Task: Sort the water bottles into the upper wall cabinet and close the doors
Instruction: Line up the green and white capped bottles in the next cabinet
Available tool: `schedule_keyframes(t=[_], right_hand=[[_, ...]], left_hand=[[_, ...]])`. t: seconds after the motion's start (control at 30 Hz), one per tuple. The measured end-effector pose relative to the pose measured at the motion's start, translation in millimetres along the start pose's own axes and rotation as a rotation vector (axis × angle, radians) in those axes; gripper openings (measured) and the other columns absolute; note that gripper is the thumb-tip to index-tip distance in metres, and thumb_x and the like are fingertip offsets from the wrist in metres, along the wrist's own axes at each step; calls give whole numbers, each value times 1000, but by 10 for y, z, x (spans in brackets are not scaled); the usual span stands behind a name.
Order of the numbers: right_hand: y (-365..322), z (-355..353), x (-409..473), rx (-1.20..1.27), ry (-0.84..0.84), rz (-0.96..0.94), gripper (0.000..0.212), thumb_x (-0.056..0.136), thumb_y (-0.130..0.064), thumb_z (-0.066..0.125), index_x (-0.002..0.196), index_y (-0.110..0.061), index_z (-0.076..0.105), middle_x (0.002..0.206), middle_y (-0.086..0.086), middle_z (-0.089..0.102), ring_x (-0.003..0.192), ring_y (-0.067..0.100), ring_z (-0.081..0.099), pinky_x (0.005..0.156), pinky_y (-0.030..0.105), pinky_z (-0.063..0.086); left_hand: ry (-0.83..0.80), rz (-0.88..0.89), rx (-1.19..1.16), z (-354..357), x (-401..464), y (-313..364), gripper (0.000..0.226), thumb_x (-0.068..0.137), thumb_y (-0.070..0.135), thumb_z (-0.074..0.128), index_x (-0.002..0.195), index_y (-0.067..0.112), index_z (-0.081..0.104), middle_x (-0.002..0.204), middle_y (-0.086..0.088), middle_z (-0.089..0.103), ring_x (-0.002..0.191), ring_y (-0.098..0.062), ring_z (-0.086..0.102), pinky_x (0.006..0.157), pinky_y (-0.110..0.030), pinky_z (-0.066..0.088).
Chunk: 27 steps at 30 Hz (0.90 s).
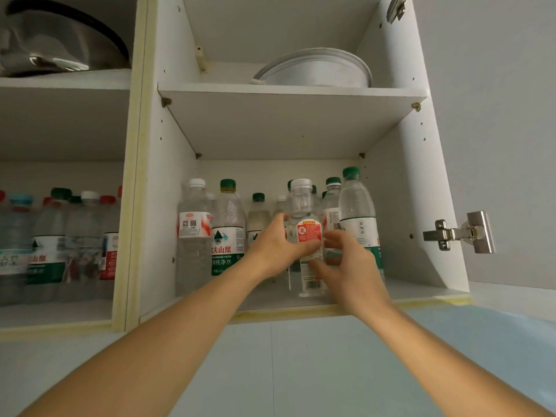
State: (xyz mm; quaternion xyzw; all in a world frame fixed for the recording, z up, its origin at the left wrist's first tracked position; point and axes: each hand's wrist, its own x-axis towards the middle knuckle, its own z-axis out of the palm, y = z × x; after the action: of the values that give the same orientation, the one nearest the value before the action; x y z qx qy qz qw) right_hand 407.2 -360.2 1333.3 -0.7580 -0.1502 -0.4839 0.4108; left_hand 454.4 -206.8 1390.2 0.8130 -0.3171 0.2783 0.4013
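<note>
Head: hands [313, 254] hide bottle [305, 233] middle; rear bottles obscured.

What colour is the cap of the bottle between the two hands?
Clear, see-through cap on the bottle; head view.

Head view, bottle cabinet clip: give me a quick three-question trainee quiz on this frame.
1. True or false: the clear-capped bottle that both hands grip stands on the upper shelf.
2. Multiple choice: what sits on the upper shelf? A) a white round pan B) green-capped bottles C) a kettle.
3. Short answer: which hand is on the left side of the clear-capped bottle, and what hardware shows on the right wall beside it?

Key:
1. False; it stands on the lower shelf.
2. A.
3. The left hand, while the right hand is on the other side; a metal door hinge.
</note>
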Motion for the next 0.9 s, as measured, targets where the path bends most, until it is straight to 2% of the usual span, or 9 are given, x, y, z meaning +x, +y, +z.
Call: schedule_keyframes(t=[0.07, 0.2, 0.4, 0.47, 0.53, 0.67, 0.73, 0.83, 0.9], right_hand=[[-4, -6, 0, 15, -26, -11, 41, 87, -18, 76, 122, -31, 59, 106, -21, 62, 91, 0, 66, 86, 31, 59], [-22, 6, 5, -2, -60, -52, 35, 88, -18, 74, 118, -30, 60, 101, -23, 61, 89, -8, 63, 77, 10, 53], [-54, 82, 17, -161, -91, -74, 52, 90, -19, 73, 138, -20, 52, 132, -5, 56, 119, 13, 56, 100, 27, 47], [-117, 99, 88, -179, -145, -46, 62, 90, -23, 73, 145, -23, 44, 140, -3, 51, 126, 17, 52, 104, 31, 45], [-191, 131, 194, -176, -212, 15, 75, 89, -25, 74, 153, -21, 33, 146, 1, 47, 130, 20, 50, 106, 33, 42], [-274, 288, 350, -75, -317, 170, 82, 90, -19, 74, 155, -13, 24, 146, 14, 49, 131, 31, 53, 108, 48, 48], [-266, 372, 377, -61, -312, 221, 79, 91, -14, 72, 153, -10, 23, 144, 17, 50, 130, 34, 52, 106, 51, 48], [-253, 430, 425, -68, -305, 280, 72, 92, -10, 69, 148, -12, 24, 136, 17, 54, 122, 33, 56, 100, 46, 52], [-260, 441, 489, -84, -332, 320, 73, 93, -9, 68, 148, -12, 21, 135, 18, 54, 121, 33, 57, 98, 44, 51]], left_hand=[[-9, 7, -16, -9, -1, -16, 72, 75, 57, 81, 132, 36, 41, 109, 19, 62, 92, 5, 61, 73, -19, 49], [-25, 17, 37, -173, -60, -32, 65, 77, 58, 77, 129, 38, 43, 105, 23, 60, 93, 7, 60, 72, -17, 47], [47, 0, 296, -396, -202, -131, 68, 83, 55, 73, 137, 24, 45, 122, 5, 66, 106, -14, 66, 92, -39, 56], [69, -1, 410, -472, -226, -167, 73, 82, 60, 70, 140, 24, 43, 131, 0, 63, 119, -20, 61, 103, -46, 50], [109, -4, 596, -541, -236, -210, 87, 80, 70, 64, 149, 24, 36, 146, -2, 52, 138, -27, 43, 115, -52, 35], [177, 39, 775, -596, -246, -273, 100, 77, 80, 57, 153, 21, 28, 153, -3, 38, 138, -27, 32, 114, -47, 30], [180, 84, 825, -610, -227, -298, 117, 73, 82, 60, 158, 19, 10, 156, -7, 30, 140, -28, 28, 115, -47, 27], [100, 161, 826, -647, -230, -333, 142, 64, 84, 67, 153, 33, -30, 163, -7, 21, 150, -31, 17, 121, -53, 13], [79, 219, 850, -677, -223, -362, 144, 61, 85, 68, 147, 41, -39, 164, -8, 21, 151, -30, 12, 121, -54, 3]])
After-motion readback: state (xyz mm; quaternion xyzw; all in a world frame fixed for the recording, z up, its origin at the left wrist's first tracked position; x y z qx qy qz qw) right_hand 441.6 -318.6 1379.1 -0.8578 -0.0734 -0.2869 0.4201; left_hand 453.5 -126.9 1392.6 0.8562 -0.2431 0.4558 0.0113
